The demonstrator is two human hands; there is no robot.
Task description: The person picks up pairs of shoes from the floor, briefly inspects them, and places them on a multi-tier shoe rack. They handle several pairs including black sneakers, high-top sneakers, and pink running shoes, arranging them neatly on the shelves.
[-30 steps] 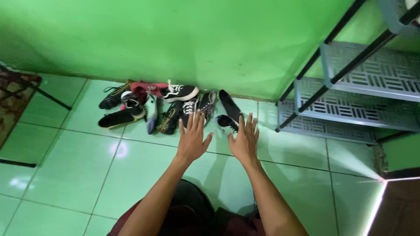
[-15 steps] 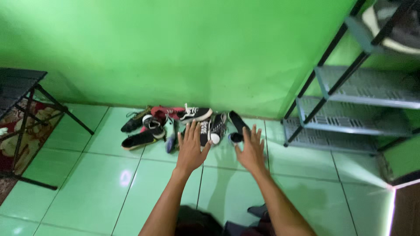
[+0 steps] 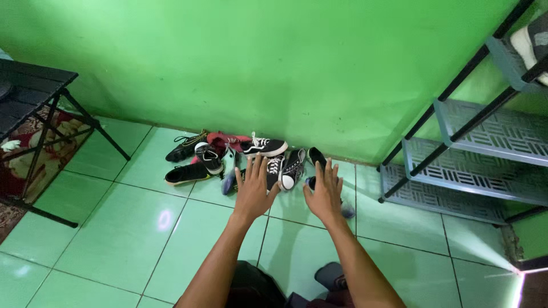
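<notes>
1. The left hand (image 3: 252, 191) is spread flat with its fingers apart and grips nothing. Its fingertips overlap a black-and-white sneaker (image 3: 275, 172) in the picture, and whether they touch it cannot be told.
2. The right hand (image 3: 326, 194) is also open, fingers a little closer together. It covers most of a black shoe (image 3: 317, 158), so only the shoe's far end and a bit beside the palm show. No grasp can be made out.
3. The shoe pile (image 3: 228, 159) lies on the floor against the foot of the green wall (image 3: 274, 68). The shoes overlap, so single pairs are hard to sort out.
4. The floor (image 3: 114, 228) is glossy light green tile with pale glare spots.
5. A grey slotted shoe rack (image 3: 474, 165) stands at the right, cut off by the picture's edge.
6. A black folding bench (image 3: 28, 97) stands over a patterned rug (image 3: 23, 165) at the left, both cropped.
</notes>
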